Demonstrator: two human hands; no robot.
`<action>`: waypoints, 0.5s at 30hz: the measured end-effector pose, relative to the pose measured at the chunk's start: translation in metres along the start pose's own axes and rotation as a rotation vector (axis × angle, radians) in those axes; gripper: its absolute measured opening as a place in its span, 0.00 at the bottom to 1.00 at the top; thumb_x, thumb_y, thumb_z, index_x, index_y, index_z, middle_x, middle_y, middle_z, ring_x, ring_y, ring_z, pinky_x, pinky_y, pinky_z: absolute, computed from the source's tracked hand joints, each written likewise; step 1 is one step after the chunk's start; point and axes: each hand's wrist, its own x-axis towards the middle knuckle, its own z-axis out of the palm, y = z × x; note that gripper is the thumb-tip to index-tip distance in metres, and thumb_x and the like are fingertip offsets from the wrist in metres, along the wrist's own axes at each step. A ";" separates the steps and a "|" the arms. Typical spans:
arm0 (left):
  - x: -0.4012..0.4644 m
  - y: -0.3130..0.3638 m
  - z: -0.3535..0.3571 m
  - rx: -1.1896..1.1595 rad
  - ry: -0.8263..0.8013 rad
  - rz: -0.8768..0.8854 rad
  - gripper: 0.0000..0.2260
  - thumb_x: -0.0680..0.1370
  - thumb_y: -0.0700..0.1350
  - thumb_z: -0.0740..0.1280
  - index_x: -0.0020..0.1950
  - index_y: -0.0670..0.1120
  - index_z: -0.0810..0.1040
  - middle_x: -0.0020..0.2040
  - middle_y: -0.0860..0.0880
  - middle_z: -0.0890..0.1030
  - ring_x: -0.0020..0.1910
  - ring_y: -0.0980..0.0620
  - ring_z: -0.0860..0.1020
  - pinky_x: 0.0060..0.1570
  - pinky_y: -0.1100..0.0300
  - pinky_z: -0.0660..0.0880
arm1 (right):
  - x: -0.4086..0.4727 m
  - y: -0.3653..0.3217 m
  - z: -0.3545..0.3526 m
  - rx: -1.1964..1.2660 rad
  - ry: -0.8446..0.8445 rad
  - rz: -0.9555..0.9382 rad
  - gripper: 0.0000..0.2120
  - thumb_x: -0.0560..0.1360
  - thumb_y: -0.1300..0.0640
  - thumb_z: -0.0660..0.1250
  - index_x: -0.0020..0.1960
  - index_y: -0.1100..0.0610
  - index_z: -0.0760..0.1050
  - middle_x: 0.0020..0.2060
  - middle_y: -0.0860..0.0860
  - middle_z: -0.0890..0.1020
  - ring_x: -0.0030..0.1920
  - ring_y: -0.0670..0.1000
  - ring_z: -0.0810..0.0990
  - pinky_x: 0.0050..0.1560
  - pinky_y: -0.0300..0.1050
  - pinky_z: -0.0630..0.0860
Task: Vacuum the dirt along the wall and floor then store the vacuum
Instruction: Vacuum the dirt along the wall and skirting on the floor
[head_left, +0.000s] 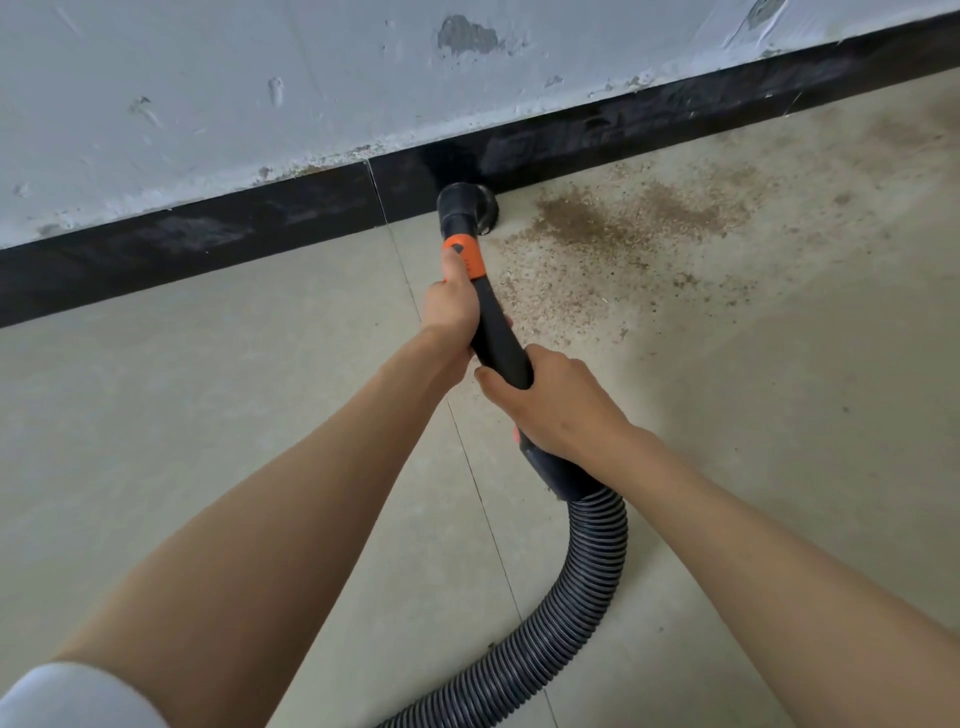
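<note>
A black vacuum wand (497, 332) with an orange collar (464, 255) points at the black baseboard (260, 218). Its round brush nozzle (470, 205) sits on the floor right against the baseboard. My left hand (451, 304) grips the wand just below the orange collar. My right hand (553, 400) grips it lower down, above the ribbed black hose (587, 582) that curls toward the bottom edge. Brown dirt (613, 223) lies scattered on the beige tiles to the right of the nozzle. The vacuum body is out of view.
A chipped pale grey wall (311, 78) rises above the baseboard. Beige floor tiles (208, 415) spread left of the hose, with a grout line running under my arms. A fainter dirt stain (904, 130) lies at the far right by the wall.
</note>
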 end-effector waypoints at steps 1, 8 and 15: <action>-0.002 -0.003 -0.007 -0.019 0.016 0.002 0.23 0.80 0.61 0.52 0.46 0.41 0.70 0.34 0.45 0.75 0.30 0.49 0.75 0.35 0.56 0.76 | -0.002 -0.002 0.003 -0.015 -0.015 -0.014 0.17 0.76 0.39 0.61 0.43 0.53 0.68 0.34 0.52 0.81 0.36 0.53 0.82 0.42 0.50 0.80; -0.021 -0.018 -0.022 -0.052 0.020 0.003 0.21 0.81 0.60 0.51 0.44 0.43 0.69 0.34 0.45 0.74 0.29 0.49 0.75 0.33 0.56 0.75 | -0.024 -0.001 0.011 -0.032 -0.061 -0.021 0.16 0.77 0.40 0.61 0.43 0.53 0.68 0.36 0.53 0.82 0.36 0.54 0.82 0.41 0.51 0.80; -0.026 -0.017 0.024 0.074 -0.120 -0.025 0.23 0.81 0.60 0.51 0.51 0.41 0.70 0.35 0.44 0.75 0.30 0.48 0.76 0.38 0.54 0.77 | -0.032 0.025 -0.004 0.063 0.057 0.090 0.17 0.76 0.39 0.61 0.44 0.53 0.69 0.36 0.54 0.83 0.36 0.54 0.82 0.43 0.53 0.81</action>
